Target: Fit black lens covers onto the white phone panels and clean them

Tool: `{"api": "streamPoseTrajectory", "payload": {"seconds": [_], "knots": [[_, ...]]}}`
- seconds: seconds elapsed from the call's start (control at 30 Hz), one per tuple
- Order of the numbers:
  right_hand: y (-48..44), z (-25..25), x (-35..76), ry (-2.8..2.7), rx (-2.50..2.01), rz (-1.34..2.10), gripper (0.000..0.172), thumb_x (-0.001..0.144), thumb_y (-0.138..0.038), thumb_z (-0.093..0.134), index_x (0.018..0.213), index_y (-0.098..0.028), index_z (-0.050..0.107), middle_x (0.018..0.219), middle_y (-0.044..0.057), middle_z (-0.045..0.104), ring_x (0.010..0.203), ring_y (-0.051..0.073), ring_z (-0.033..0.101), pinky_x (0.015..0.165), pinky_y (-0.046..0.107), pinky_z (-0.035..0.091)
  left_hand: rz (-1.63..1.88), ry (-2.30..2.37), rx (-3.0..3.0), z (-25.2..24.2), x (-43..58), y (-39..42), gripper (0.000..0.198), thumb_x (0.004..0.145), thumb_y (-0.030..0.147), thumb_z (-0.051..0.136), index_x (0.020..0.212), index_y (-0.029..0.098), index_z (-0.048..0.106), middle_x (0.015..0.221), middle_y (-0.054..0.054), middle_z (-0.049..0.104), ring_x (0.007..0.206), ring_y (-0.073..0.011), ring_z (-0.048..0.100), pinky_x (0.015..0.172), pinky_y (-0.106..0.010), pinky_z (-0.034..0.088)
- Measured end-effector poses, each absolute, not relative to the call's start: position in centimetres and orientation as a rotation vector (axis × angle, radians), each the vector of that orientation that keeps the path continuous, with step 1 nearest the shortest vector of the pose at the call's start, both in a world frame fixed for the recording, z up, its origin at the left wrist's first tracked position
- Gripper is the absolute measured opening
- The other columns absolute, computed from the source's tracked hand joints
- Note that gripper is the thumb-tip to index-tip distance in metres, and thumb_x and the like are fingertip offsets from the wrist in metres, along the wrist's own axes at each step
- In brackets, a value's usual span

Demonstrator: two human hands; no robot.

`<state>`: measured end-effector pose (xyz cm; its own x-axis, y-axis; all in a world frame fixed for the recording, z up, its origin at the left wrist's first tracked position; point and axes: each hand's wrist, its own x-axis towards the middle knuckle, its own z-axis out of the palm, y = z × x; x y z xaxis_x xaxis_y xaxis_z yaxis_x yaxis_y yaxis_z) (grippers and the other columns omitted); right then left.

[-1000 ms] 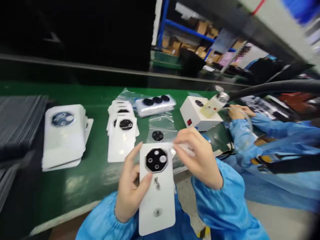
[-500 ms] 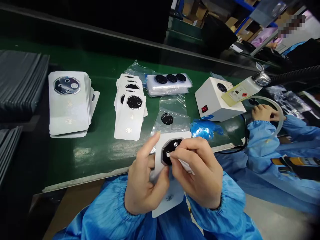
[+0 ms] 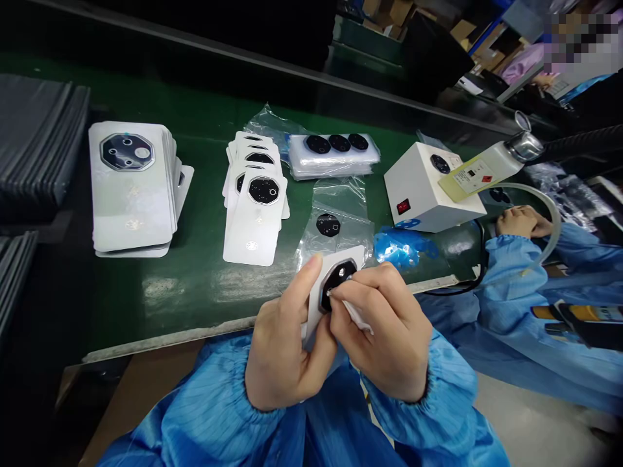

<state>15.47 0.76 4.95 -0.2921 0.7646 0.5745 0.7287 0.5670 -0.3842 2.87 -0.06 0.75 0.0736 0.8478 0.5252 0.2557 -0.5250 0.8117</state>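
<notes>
**White phone-back card (image 3: 314, 311) clamped between left hand (image 3: 287, 363) and right hand (image 3: 384, 331)**

The right hand pinches a white wipe (image 3: 357, 318) against the card's black octagonal lens (image 3: 335, 282), just over the green bench (image 3: 195, 305) edge. Beyond lie a clear plastic bag (image 3: 335, 237), fanned white cards (image 3: 256, 220) and a card stack (image 3: 131, 188).

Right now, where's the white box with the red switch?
In the head view, the white box sits on the green bench, right of the plastic bag, beyond the person's right hand.

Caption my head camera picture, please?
Left hand holds a white phone back cover while right hand touches its black camera panel with a white wipe.
</notes>
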Motion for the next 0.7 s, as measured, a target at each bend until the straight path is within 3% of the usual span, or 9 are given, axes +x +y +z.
{"api": "streamPoseTrajectory", "payload": {"seconds": [0.1,0.23,0.4,0.57,0.7], "knots": [[0.9,5.0,15.4,-2.084,-1.174,0.071,0.012,0.080,-0.003,0.055,0.082,-0.015,0.055,0.076,0.003,0.051,0.071,0.013,0.047,0.062,0.030,0.042,1.489,1.085,1.898,0.7,2.8,0.1,0.075,0.075,0.003,0.053,0.144,0.016,0.025,0.094,-0.004,0.069,0.058,-0.0105,0.064,0.058,-0.021,0.054],[1.0,5.3,15.5,-2.138,-1.180,0.115,0.011,0.080,-0.002,0.053,0.078,-0.013,0.055,0.075,0.003,0.052,0.070,0.013,0.047,0.061,0.030,0.041,1.504,1.079,1.962,0.4,2.5,0.2,0.074,0.076,0.004,0.053,0.143,0.013,0.026,0.082,-0.002,0.068,0.051,-0.0101,0.060,0.052,-0.022,0.051],[1.1,5.9,15.6,-2.205,-1.214,0.116,0.013,0.079,-0.001,0.051,0.074,-0.012,0.056,0.072,0.005,0.052,0.069,0.014,0.047,0.059,0.030,0.040,1.501,1.084,2.037,0.4,2.3,0.4,0.073,0.075,0.002,0.053,0.143,0.013,0.027,0.102,-0.008,0.069,0.055,-0.0116,0.060,0.051,-0.025,0.049],[1.0,6.3,15.4,-2.237,-1.226,0.068,0.014,0.080,-0.001,0.051,0.073,-0.013,0.056,0.072,0.005,0.052,0.068,0.014,0.045,0.059,0.031,0.040,1.469,1.055,2.012,0.5,2.1,0.4,0.073,0.076,0.004,0.052,0.144,0.014,0.026,0.077,-0.002,0.065,0.052,-0.0126,0.059,0.048,-0.025,0.047],[0.8,6.2,15.4,-2.227,-1.237,0.038,0.013,0.082,-0.005,0.050,0.075,-0.015,0.055,0.073,0.004,0.051,0.068,0.015,0.044,0.060,0.031,0.040,1.468,1.023,1.977,0.6,2.0,0.4,0.075,0.075,0.004,0.051,0.144,0.015,0.024,0.072,0.000,0.063,0.050,-0.0121,0.058,0.047,-0.024,0.047]]}}
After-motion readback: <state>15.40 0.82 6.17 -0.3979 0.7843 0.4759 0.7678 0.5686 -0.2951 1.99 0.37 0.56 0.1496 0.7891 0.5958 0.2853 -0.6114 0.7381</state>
